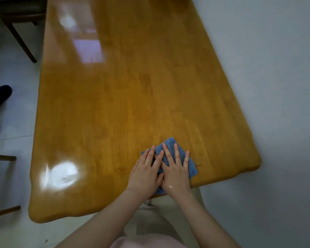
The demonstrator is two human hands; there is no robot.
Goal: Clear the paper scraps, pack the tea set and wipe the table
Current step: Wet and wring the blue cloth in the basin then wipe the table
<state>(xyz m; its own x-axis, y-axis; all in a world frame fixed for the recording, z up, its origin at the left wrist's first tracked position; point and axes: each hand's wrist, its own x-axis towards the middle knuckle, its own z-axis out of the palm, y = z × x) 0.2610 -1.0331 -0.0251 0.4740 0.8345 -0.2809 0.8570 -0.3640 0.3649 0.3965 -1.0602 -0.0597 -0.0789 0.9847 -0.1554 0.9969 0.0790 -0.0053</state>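
A folded blue cloth lies on the glossy wooden table, close to its near edge and right of the middle. My left hand and my right hand lie side by side flat on the cloth, fingers straight and spread, pressing it onto the wood. The hands cover most of the cloth. Only its far corner, its right edge and a bit by my wrists show. No paper scraps or tea set pieces are in view.
A dark wooden chair stands at the table's far left corner. Another person's dark shoes are on the pale floor at the left. More chair parts show at the lower left. A pale wall runs along the table's right side.
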